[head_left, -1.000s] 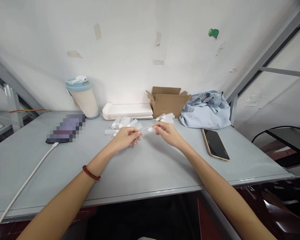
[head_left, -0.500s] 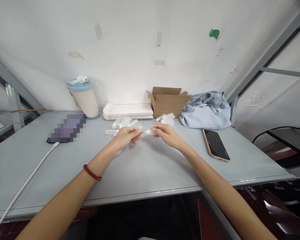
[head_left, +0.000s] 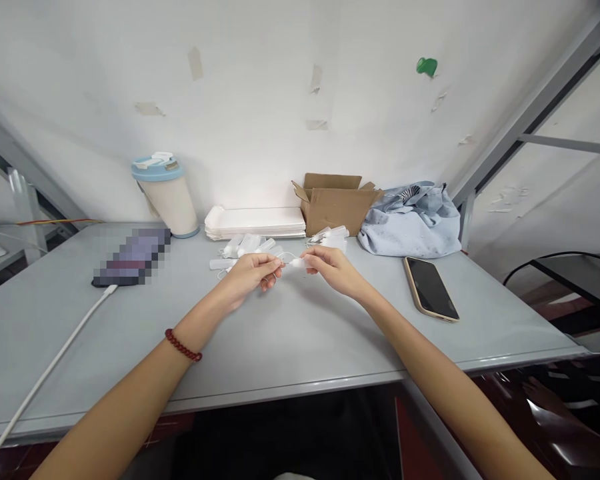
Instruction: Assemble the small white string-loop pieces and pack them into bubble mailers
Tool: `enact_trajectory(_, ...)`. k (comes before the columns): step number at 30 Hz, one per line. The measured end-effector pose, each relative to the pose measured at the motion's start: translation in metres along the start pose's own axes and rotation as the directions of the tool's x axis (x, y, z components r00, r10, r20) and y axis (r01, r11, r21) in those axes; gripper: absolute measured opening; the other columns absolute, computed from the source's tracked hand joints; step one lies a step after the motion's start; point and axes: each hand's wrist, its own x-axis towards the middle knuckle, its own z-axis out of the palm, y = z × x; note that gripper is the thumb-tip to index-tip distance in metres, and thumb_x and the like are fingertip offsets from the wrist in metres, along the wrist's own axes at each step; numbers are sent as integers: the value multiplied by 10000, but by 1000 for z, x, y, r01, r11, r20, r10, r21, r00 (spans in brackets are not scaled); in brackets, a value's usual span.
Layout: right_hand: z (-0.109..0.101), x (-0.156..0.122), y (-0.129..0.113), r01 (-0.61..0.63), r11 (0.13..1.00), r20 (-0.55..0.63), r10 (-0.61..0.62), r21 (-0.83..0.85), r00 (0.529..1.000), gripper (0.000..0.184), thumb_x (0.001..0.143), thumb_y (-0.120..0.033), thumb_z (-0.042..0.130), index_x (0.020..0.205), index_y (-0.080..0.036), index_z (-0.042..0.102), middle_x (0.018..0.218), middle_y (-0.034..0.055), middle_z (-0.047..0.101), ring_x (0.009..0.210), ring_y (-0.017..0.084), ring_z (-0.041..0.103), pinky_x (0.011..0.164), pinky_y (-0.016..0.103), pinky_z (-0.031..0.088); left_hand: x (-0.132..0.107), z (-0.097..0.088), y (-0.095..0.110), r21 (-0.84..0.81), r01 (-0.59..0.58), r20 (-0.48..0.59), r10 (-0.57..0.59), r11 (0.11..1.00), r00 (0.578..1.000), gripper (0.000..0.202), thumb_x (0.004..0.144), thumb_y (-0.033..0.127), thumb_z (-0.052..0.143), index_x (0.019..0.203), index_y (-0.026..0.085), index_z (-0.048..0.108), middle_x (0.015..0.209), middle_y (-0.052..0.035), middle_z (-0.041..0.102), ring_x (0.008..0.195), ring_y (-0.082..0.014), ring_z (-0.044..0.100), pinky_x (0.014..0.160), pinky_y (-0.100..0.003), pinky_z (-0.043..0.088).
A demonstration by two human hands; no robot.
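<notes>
Cord (head_left: 289,253), thin and white, arcs between my left hand (head_left: 253,275), pinching it, and the small white piece (head_left: 297,263) gripped by my right hand (head_left: 334,269), over the grey table (head_left: 300,340).

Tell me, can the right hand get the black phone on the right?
Probably yes: nothing seems to lie between the right hand and the black phone, and nothing covers it. But the hand is pinching a small white piece, so it might have to let go first.
</notes>
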Motion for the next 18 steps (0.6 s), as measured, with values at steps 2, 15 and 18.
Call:
enact_trajectory(2, 0, 0, 1, 3, 1000, 2, -3, -3, 1000, 232, 854, -332, 454, 819, -159, 605, 758, 23, 596, 719, 133, 567, 704, 256, 450, 1, -1, -1, -3, -3, 0, 3, 1000, 1000, 297, 745, 439, 638, 698, 152, 581, 634, 8, 517, 514, -80, 436, 488, -240, 333)
enact_trajectory(15, 2, 0, 1, 22, 999, 8, -22, -41, 1000, 233, 864, -334, 442, 815, -164, 594, 729, 14, 593, 678, 126, 533, 670, 247, 422, 1, -2, -2, -24, 20, 2, -20, 1000, 1000, 281, 759, 420, 636, 692, 153, 578, 657, 14, 526, 516, -70, 432, 502, -240, 331)
enact_trajectory(18, 3, 0, 2, 40, 996, 15, -39, -75, 999, 247, 879, -337, 424, 812, -160, 583, 737, 11, 585, 663, 118, 509, 653, 245, 402, 1, -2, -2, -24, 17, 3, -17, 1000, 1000, 281, 770, 412, 629, 679, 153, 572, 640, 19, 520, 512, -67, 426, 507, -239, 328)
